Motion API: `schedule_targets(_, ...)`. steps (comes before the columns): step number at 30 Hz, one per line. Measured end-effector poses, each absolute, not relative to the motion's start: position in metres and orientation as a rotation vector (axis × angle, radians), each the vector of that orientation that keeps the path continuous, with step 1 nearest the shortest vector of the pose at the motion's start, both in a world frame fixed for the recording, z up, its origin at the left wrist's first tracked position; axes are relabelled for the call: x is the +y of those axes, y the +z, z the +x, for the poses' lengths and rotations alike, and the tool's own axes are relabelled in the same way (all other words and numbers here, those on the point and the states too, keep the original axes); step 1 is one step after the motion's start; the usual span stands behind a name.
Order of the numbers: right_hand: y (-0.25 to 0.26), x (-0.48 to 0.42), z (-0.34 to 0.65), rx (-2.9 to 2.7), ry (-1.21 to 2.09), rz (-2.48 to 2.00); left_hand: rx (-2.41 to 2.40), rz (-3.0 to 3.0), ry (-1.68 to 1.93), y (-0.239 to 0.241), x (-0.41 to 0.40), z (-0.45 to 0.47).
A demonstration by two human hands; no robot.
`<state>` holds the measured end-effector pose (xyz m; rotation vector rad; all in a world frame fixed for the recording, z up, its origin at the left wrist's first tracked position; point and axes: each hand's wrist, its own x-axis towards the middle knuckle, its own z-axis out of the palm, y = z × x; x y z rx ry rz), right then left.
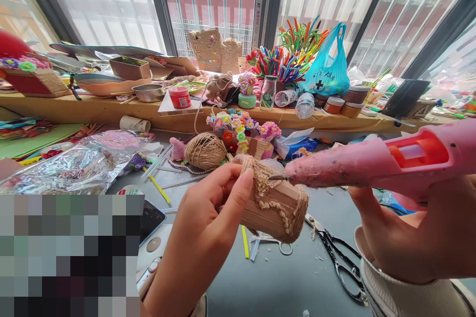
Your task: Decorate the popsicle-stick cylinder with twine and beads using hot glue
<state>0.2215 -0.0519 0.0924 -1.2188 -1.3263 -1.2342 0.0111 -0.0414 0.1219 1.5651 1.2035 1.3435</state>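
Observation:
My left hand is closed on a small brown cardboard cylinder, tilted, with twine around its ends and a braided twine trim curving over its side. The thumb presses near the twine at the upper end. In my right hand is a pink hot glue gun, its fingers wrapped round the handle. The gun's metal nozzle points left, at or very close to the twine on the cylinder; whether it touches I cannot tell. A ball of twine sits behind my left hand.
Black-handled scissors and small white-handled scissors lie on the grey table. Behind stand crocheted flowers. A ledge holds a metal bowl, a glass bottle, jars and a blue plastic bag.

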Motion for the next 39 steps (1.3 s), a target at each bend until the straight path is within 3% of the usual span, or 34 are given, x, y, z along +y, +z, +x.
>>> schedule_targets(39, 0.093, -0.044, 0.226, -1.481, -1.204, -1.129, 1.225, 1.652, 1.102, 0.120, -0.031, 0.008)
